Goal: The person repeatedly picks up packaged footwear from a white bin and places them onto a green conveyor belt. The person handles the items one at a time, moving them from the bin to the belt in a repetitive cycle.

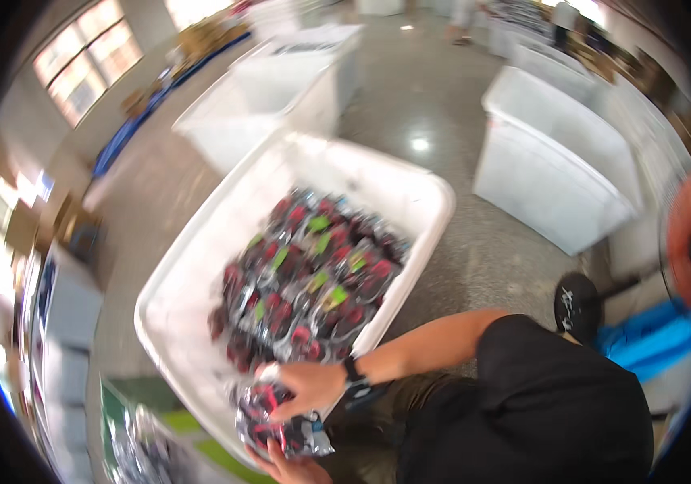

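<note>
Over the near corner of a big white plastic bin [180, 319], my two hands are at clear plastic bags with red-and-black contents of a kind I cannot make out. My right hand [309, 387], a dark watch on its wrist, is closed on the upper part of the shiny bags [285, 431]. Lower down, my left hand [297, 468] grips the same bags from below, its fingers partly visible. Beside them, the bin holds a heap of similar clear bags [297, 298], several with bright green pieces.
More white bins [555, 169] stand across the grey floor, others [265, 89] beyond my bin. At lower left lies a clear bag of grey items [152, 448] beside green material. An orange fan [688, 242] and blue sheeting [660, 339] are at right. Boxes line the left wall.
</note>
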`<move>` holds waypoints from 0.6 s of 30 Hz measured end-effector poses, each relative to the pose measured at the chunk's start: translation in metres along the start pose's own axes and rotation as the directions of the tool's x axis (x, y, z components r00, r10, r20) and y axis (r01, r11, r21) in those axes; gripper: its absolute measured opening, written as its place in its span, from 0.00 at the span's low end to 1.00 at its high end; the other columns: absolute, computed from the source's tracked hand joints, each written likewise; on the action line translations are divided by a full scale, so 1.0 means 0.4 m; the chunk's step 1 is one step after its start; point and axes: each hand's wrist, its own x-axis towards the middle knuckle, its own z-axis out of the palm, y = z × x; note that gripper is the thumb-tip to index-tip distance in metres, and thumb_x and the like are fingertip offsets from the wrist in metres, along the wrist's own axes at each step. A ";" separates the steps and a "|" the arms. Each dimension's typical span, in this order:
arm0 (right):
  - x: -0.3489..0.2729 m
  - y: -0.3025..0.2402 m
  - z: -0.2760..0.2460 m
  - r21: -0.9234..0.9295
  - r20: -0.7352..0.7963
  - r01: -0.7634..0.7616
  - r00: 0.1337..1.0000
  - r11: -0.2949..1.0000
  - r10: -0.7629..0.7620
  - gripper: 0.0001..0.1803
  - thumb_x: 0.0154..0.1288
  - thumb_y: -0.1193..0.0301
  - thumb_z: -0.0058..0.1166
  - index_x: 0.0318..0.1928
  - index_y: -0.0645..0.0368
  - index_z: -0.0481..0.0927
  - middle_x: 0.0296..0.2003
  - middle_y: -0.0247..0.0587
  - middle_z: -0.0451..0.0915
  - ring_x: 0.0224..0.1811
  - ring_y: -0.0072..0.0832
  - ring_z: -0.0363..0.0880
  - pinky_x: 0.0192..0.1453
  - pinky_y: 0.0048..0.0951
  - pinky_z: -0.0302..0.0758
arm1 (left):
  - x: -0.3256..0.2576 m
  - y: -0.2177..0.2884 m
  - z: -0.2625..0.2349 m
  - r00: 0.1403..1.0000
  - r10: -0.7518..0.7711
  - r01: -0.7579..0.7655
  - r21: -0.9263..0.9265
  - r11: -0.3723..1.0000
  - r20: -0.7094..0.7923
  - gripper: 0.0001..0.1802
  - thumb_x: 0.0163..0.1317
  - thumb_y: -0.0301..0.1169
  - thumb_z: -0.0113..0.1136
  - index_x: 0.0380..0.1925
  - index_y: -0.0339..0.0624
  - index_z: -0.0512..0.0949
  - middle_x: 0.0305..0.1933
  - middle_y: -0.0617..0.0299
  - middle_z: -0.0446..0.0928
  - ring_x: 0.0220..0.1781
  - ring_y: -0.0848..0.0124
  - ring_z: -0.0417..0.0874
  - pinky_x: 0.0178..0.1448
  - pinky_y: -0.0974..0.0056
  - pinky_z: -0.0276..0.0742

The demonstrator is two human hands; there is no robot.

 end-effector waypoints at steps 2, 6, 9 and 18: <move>0.034 -0.009 0.016 -0.057 -0.051 0.014 0.999 0.998 -0.017 0.45 0.59 0.49 0.72 0.68 0.65 0.71 0.59 0.58 0.76 0.63 0.52 0.77 0.66 0.45 0.74 | -0.007 -0.003 0.027 0.998 -0.028 0.021 -0.131 0.991 -0.049 0.34 0.76 0.32 0.59 0.77 0.43 0.58 0.69 0.47 0.73 0.56 0.61 0.82 0.48 0.57 0.83; 0.064 -0.013 0.031 -0.183 -0.174 -0.021 0.985 0.983 -0.011 0.44 0.46 0.53 0.74 0.60 0.67 0.74 0.47 0.62 0.80 0.55 0.56 0.80 0.58 0.50 0.76 | -0.026 -0.003 -0.002 0.997 0.083 -0.082 -0.115 0.990 0.003 0.40 0.77 0.29 0.57 0.82 0.46 0.49 0.71 0.46 0.71 0.63 0.54 0.81 0.64 0.56 0.79; 0.114 -0.020 0.003 -0.216 -0.090 -0.030 0.996 0.976 0.011 0.36 0.44 0.59 0.71 0.53 0.67 0.75 0.48 0.64 0.80 0.53 0.59 0.80 0.58 0.52 0.77 | -0.048 0.022 -0.084 0.982 -0.051 0.035 0.092 0.995 0.181 0.44 0.75 0.29 0.62 0.83 0.47 0.49 0.69 0.45 0.73 0.67 0.54 0.78 0.68 0.53 0.75; 0.243 -0.011 -0.211 -0.591 -0.165 0.161 0.935 0.791 -0.313 0.22 0.40 0.63 0.67 0.37 0.63 0.83 0.38 0.58 0.84 0.46 0.56 0.84 0.49 0.51 0.82 | -0.053 -0.044 -0.553 0.967 0.137 -0.239 0.952 0.190 0.215 0.37 0.66 0.35 0.69 0.73 0.40 0.69 0.69 0.46 0.71 0.73 0.48 0.70 0.74 0.49 0.68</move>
